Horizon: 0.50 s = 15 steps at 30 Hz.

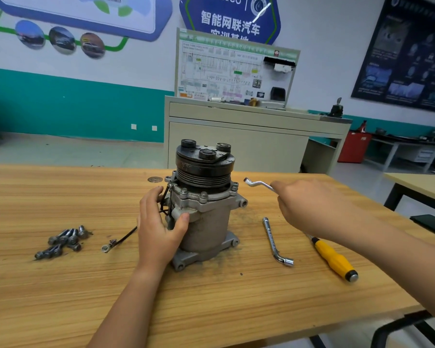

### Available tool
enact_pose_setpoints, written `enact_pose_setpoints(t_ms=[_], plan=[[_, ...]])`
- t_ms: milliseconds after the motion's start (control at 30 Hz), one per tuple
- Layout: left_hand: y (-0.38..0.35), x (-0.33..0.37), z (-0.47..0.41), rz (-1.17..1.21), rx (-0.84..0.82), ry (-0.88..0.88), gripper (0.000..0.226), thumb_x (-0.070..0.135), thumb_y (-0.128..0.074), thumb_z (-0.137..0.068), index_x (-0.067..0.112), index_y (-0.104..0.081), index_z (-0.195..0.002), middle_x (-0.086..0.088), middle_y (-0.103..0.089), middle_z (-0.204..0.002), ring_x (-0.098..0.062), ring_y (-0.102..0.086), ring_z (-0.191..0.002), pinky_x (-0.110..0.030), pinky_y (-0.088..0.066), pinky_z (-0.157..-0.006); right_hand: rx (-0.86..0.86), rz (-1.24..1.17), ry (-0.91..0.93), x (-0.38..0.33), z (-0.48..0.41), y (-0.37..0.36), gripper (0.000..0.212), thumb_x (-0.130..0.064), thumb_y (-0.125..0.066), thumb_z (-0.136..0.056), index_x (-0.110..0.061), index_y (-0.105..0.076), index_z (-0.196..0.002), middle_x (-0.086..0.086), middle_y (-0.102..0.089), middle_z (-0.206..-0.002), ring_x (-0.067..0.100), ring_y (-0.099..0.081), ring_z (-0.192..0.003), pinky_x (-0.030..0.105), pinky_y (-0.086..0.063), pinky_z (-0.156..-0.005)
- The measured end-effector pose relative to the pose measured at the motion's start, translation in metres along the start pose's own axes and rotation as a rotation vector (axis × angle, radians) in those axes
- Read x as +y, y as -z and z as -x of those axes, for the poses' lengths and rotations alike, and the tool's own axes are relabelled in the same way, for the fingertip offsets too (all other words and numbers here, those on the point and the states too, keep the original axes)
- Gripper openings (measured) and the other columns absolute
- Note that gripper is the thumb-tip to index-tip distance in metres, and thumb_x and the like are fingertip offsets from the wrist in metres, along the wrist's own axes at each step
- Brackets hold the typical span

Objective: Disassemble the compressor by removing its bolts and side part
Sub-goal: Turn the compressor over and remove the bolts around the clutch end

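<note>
A grey compressor [209, 222] stands upright on the wooden table [211, 310], its black pulley [204, 163] on top and small bolts around its upper flange [206, 197]. My left hand [158, 229] grips the compressor's left side, thumb on the body, fingers round the back. My right hand [309, 204] holds a bent silver socket wrench [259, 184] in the air to the right of the pulley, its socket end pointing left. Several removed bolts [63, 241] lie in a heap on the left.
A second L-shaped socket wrench [274, 241] and a yellow-handled screwdriver [334, 257] lie right of the compressor. A black wire with a ring terminal [116, 242] trails left from it. A dark phone [432, 224] sits at the right edge. Cabinet behind the table.
</note>
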<state>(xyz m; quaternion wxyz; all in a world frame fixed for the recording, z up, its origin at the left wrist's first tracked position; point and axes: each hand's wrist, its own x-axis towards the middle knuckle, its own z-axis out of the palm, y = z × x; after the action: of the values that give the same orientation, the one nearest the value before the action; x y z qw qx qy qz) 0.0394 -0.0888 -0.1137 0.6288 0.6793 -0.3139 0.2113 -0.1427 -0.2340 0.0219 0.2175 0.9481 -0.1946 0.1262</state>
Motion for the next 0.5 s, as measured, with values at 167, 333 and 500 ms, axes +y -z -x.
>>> enact_pose_setpoints(t_ms=[167, 333, 500], plan=[[0.001, 0.001, 0.002, 0.004, 0.008, 0.015, 0.078, 0.051, -0.049, -0.068, 0.009, -0.04, -0.134, 0.006, -0.039, -0.125, -0.019, -0.044, -0.118, -0.047, -0.039, -0.101, -0.07, 0.089, 0.042, -0.014, -0.007, 0.008, 0.026, -0.008, -0.04, -0.092, -0.017, -0.05, -0.115, -0.005, -0.036, -0.061, 0.008, -0.033, -0.05, 0.022, -0.019, -0.04], [0.002, 0.001, 0.003, 0.004, 0.022, 0.002, 0.079, 0.053, -0.05, -0.07, 0.007, -0.04, -0.134, 0.006, -0.035, -0.128, -0.012, -0.042, -0.116, -0.039, -0.037, -0.1, -0.16, 0.26, 0.13, -0.032, -0.014, 0.024, 0.029, -0.003, -0.046, -0.09, -0.01, -0.052, -0.118, -0.002, -0.029, -0.061, 0.014, -0.034, -0.053, 0.023, -0.024, -0.04], [0.002, -0.001, 0.004, -0.004, 0.011, 0.006, 0.079, 0.054, -0.05, -0.071, 0.008, -0.04, -0.134, -0.004, -0.034, -0.139, -0.023, -0.042, -0.124, -0.041, -0.037, -0.102, -0.185, 0.385, 0.248, -0.038, -0.02, 0.03, 0.027, 0.002, -0.045, -0.089, -0.009, -0.054, -0.112, -0.002, -0.028, -0.063, 0.017, -0.033, -0.053, 0.023, -0.021, -0.041]])
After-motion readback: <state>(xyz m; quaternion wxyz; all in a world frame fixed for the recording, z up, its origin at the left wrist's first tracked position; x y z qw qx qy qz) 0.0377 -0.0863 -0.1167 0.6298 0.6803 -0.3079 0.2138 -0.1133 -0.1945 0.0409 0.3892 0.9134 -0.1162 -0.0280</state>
